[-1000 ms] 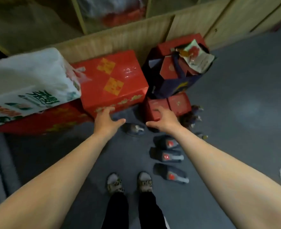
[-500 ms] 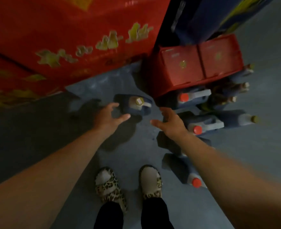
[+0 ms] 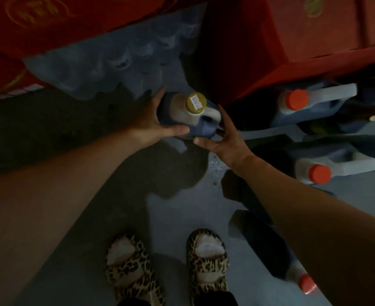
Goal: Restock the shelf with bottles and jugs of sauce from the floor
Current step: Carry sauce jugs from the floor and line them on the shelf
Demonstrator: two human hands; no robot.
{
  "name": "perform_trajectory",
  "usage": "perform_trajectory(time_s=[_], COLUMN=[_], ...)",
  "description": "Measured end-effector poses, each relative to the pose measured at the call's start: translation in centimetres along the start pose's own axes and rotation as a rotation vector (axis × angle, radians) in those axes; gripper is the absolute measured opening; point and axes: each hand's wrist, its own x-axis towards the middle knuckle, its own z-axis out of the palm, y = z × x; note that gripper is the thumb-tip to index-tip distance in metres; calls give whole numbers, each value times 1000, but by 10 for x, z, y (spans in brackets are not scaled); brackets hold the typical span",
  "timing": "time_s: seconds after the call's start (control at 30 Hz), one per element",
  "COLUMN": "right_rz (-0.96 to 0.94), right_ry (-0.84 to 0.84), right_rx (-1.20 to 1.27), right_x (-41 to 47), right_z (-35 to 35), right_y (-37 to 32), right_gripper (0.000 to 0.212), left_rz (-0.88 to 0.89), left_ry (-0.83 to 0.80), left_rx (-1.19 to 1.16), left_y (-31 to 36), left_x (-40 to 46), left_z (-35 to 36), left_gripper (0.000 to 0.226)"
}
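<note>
Gold-capped jug [image 3: 187, 115]: centre frame, on the grey floor [image 3: 160, 217].
Left hand [image 3: 151, 124]: fingers and thumb curled round its left side.
Right hand [image 3: 224, 142]: fingers spread, touching the handle side.
Red-capped jugs [image 3: 314, 102]: right of frame.

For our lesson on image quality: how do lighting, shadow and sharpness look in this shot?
Head view: dim overall; arm shadows darken the floor under the gold-capped jug; the orange cap stays readable; the red box at the top looks soft, edges bent by the wide lens.

Red box [image 3: 314, 36] cut by top edge; near jug [image 3: 270, 246] half hidden behind right forearm.
</note>
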Motion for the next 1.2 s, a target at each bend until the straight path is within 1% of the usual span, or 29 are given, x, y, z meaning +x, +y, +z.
perform_trajectory(time_s=[0.07, 0.13, 0.2, 0.27, 0.3, 0.4, 0.47, 0.5, 0.6, 0.63, 0.7, 0.73, 0.77, 0.83, 0.9, 0.93, 1.0, 1.07, 1.1, 1.13, 1.2], right_rz=[-11, -23, -25, -16, -12, -27, -33, -27, 15, 21, 60, 84, 97, 126, 149, 163, 173, 150, 142, 131, 94], right_ry=[2, -4, -8, 2, 8, 28, 13, 0, -59, -83, -104, -98, -98, -123, -161, -179, -207, -235, -254, -274, -303], right_rx=[20, 6, -12, -11, -6, -11, -33, -31, 14, 20, 11, 0, -14, -64, -102, -96, -96, -142, -166, -190, -231], right_x=[8, 14, 18, 22, 23, 22, 23, 22, 6, -1, -21, -30, -39, -56, -75, -87, -111, -135, -145, -156, -177], right_z=[5, 7, 7, 7, 7, 6, 3, 2, 7, 11, 20, 24, 28, 34, 40, 43, 48, 51, 52, 52, 53], right_y=[2, 7, 9, 11, 12, 11, 10, 9, 1, 1, 2, 3, 5, 3, -8, -17, -36, -57, -68, -81, -114], right_gripper=[117, 125, 123, 114, 113, 125, 127, 121, 86, 81, 80, 78, 73, 62, 59, 61, 72, 86, 87, 84, 65], left_rz=[23, 54, 71, 63, 60, 45, 29, 12, -91, -131, -194, -221, -245, -291, -338, -369, -412, -423, -421, -418, -398], left_ry=[-14, -8, 0, -10, -10, -11, 12, 30, 86, 100, 98, 95, 87, 75, 92, 96, 108, 131, 139, 150, 181], left_rx=[31, 60, 69, 51, 41, 5, -27, -66, -156, -155, -186, -227, -267, -335, -398, -421, -458, -491, -509, -522, -537], left_y=[-2, -3, -4, -6, -6, -6, -2, 1, -2, -6, -12, -14, -16, -19, -16, -16, -7, 4, 10, 16, 29], left_x=[6, 9, 12, 15, 16, 16, 15, 14, 1, -8, -32, -44, -57, -84, -112, -126, -156, -185, -199, -213, -239], left_z=[-2, -3, -5, -6, -6, -4, -3, -3, -2, -2, -2, -3, -3, -7, -14, -19, -29, -40, -45, -50, -65], left_gripper=[114, 107, 98, 100, 100, 97, 93, 90, 80, 80, 97, 107, 112, 117, 119, 118, 109, 94, 86, 79, 74])
